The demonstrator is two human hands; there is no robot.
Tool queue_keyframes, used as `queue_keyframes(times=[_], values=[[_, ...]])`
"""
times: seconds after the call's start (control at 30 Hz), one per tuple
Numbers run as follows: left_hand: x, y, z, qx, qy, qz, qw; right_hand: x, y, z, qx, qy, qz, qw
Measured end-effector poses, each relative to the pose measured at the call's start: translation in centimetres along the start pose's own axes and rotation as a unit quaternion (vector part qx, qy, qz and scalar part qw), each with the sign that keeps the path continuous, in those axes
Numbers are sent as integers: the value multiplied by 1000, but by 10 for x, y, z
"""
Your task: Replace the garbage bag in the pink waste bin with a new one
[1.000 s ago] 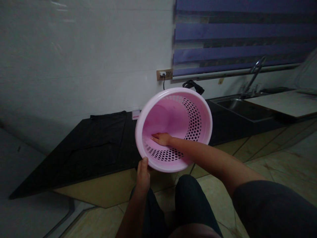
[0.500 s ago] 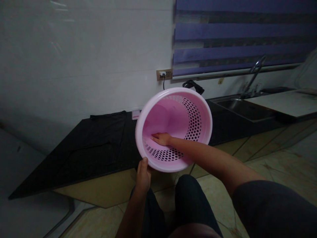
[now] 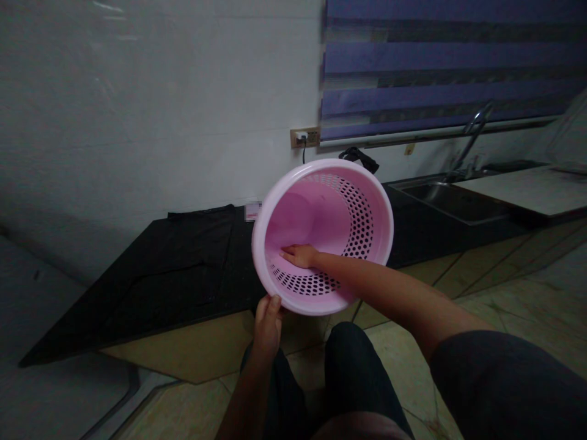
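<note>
Over the front edge of the dark counter (image 3: 247,284), a pink basket (image 3: 337,211) sits tipped on its side, its wide mouth turned toward the person; what bears its weight underneath is hidden from where I stand. As I judge it, the work is in the midst of handling: the basket is already tilted, one hand is at its rim and the other is well inside; neither hand has let go or drawn clear; whether the inner wall is being wiped, felt or merely steadied I cannot tell, so how much is left I cannot say either.

As for the grip, the left hand (image 3: 267,324) is closed on the basket's lower left rim, its thumb laid over the lip and its fingers mostly out of sight behind; the basket thus rises up and to the right of that hold, most of its bulk beyond it. The right hand (image 3: 299,256) is open and clasps nothing; it lies palm down along the lower inner wall, fingers pointing left, just above a band of round holes, with the basket surrounding it and the forearm crossing the rim at the lower right.

Just beside the basket's left rim is a small pale card (image 3: 252,211); behind the basket sits a crumpled black item (image 3: 362,160); well to the right is a sink (image 3: 440,197).
</note>
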State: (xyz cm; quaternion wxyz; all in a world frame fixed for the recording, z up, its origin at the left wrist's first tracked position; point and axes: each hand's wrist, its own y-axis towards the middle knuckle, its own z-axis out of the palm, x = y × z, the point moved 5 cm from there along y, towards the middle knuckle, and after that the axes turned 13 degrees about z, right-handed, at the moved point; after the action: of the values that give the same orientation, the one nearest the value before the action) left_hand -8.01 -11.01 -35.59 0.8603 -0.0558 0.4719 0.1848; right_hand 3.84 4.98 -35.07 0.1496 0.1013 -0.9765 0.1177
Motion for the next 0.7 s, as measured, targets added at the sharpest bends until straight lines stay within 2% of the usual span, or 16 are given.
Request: queue_keyframes(times=[0.07, 0.13, 0.27, 0.37, 0.53, 0.7], values=[[2, 1, -3, 23, 10, -11, 1000, 0, 0, 0, -3, 5, -4, 1000], [4, 2, -3, 72, 27, -15, 997, 0, 1, 1, 1, 3, -5, 1000], [3, 4, 0, 135, 44, -2, 990, 0, 1, 2, 13, -13, -1, 1000], [1, 2, 5, 146, 42, -1, 988, 2, 0, 0, 4, -18, -2, 1000], [-8, -7, 12, 135, 46, 9, 990, 2, -2, -1, 14, -19, 4, 1000], [-10, -12, 15, 142, 64, -14, 988, -2, 4, -1, 11, 31, 12, 999]])
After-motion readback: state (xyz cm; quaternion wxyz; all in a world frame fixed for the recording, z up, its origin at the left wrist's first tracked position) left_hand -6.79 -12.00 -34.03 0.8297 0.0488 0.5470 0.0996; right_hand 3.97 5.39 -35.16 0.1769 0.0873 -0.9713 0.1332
